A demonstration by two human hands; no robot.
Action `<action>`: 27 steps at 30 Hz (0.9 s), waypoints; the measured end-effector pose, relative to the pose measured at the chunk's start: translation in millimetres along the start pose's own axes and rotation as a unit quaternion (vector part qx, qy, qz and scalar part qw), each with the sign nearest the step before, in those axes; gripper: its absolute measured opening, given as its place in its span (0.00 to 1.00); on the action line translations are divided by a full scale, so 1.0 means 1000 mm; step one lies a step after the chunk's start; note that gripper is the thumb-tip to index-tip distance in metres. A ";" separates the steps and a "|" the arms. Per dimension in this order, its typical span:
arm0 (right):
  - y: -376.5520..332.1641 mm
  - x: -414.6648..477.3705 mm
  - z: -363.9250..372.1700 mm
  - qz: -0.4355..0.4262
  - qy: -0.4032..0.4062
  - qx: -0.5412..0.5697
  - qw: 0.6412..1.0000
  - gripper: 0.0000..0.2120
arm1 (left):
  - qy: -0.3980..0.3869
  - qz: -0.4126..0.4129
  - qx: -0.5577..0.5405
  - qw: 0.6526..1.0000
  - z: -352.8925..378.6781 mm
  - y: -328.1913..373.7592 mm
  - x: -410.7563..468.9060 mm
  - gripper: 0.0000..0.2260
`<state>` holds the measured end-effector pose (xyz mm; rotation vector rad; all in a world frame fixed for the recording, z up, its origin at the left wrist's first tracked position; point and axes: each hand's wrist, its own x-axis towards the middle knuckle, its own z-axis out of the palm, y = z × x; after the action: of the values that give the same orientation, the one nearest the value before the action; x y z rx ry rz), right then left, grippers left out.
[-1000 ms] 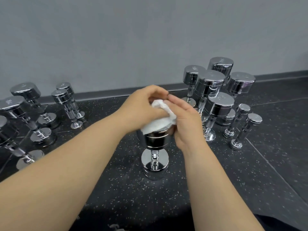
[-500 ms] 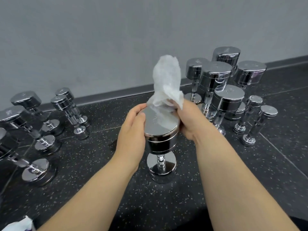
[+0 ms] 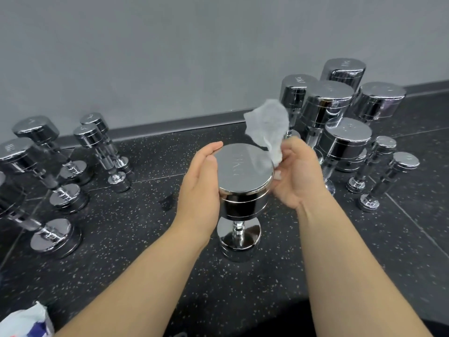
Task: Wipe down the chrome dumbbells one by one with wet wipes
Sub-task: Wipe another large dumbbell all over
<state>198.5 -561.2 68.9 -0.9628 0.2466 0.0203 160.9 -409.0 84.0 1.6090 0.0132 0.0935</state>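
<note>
Dumbbell upright — long axis vertical

Around the upright dumbbell at centre, the speckled floor lies bare from 10 to 12 o'clock as far as the skirting, and at 6 o'clock between the forearms. A tight cluster of large dumbbells stands near at 1 to 3 o'clock, with two small dumbbells beyond it. Leaning dumbbells block 9 o'clock, well apart. A wipes packet sits at 8. The left hand and right hand flank the dumbbell's top, and the right hand's wet wipe sticks up at 1.
</note>
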 end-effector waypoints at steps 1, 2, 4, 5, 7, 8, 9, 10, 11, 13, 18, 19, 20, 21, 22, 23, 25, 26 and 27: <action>0.001 0.000 0.003 0.007 0.015 -0.050 0.999 0.10 | 0.003 0.001 -0.003 1.000 0.000 0.000 0.000 0.15; 0.004 0.001 0.007 0.013 0.031 -0.094 0.995 0.08 | 0.005 0.002 -0.006 1.000 0.001 0.000 0.000 0.15; 0.011 0.002 0.011 0.040 0.062 -0.129 0.989 0.08 | 0.009 0.005 -0.015 1.000 0.002 0.000 0.000 0.15; 0.013 0.001 0.012 0.052 0.059 -0.123 0.989 0.10 | 0.009 0.006 -0.020 1.000 0.003 0.000 0.001 0.15; 0.015 0.000 0.013 0.063 0.042 -0.088 0.993 0.14 | 0.011 0.006 -0.025 1.000 0.003 0.000 0.000 0.15; 0.012 -0.002 0.013 0.052 0.018 -0.082 0.995 0.14 | 0.013 0.006 -0.026 1.000 0.003 0.000 0.000 0.15; 0.007 -0.003 0.014 0.030 -0.003 -0.087 0.996 0.12 | 0.015 0.004 -0.027 1.000 0.003 0.000 0.000 0.15; 0.001 -0.003 0.016 0.015 -0.019 -0.092 0.995 0.09 | 0.016 0.003 -0.028 0.999 0.003 0.000 0.000 0.15; -0.002 -0.002 0.017 0.004 -0.024 -0.093 0.995 0.09 | 0.018 0.001 -0.028 0.999 0.003 0.000 0.000 0.15; -0.006 0.001 0.017 0.020 0.001 -0.109 0.994 0.11 | 0.024 0.000 -0.031 0.999 0.005 -0.001 -0.001 0.15; 0.020 0.012 0.007 0.119 0.003 -0.126 0.985 0.07 | 0.058 -0.003 -0.048 0.997 0.006 -0.004 -0.001 0.15; 0.021 0.012 0.007 0.137 -0.006 -0.122 0.983 0.11 | 0.059 -0.002 -0.048 0.997 0.007 -0.005 -0.001 0.15; 0.019 0.012 0.011 0.139 -0.020 -0.110 0.984 0.13 | 0.057 -0.001 -0.050 0.997 0.007 -0.005 -0.001 0.15; 0.017 0.012 0.012 0.136 -0.029 -0.097 0.986 0.13 | 0.055 -0.001 -0.053 0.997 0.007 -0.005 -0.001 0.15; 0.014 0.013 0.013 0.130 -0.040 -0.083 0.987 0.12 | 0.054 0.000 -0.056 0.997 0.008 -0.006 0.000 0.15; 0.014 0.017 0.011 0.132 -0.057 -0.069 0.987 0.12 | 0.055 0.002 -0.057 0.997 0.007 -0.006 0.000 0.15; 0.018 0.018 0.009 0.152 -0.089 -0.041 0.984 0.18 | 0.052 0.007 -0.061 0.997 0.008 -0.007 0.002 0.16; 0.021 0.017 0.009 0.158 -0.083 -0.038 0.983 0.19 | 0.051 0.013 -0.066 0.996 0.008 -0.007 0.002 0.16; 0.025 0.016 0.008 0.163 -0.069 -0.033 0.984 0.18 | 0.052 0.017 -0.068 0.996 0.008 -0.007 0.002 0.16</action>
<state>212.3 -541.9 49.9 -0.9746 0.2740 0.3965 163.9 -416.8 76.6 1.4675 0.0574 0.2004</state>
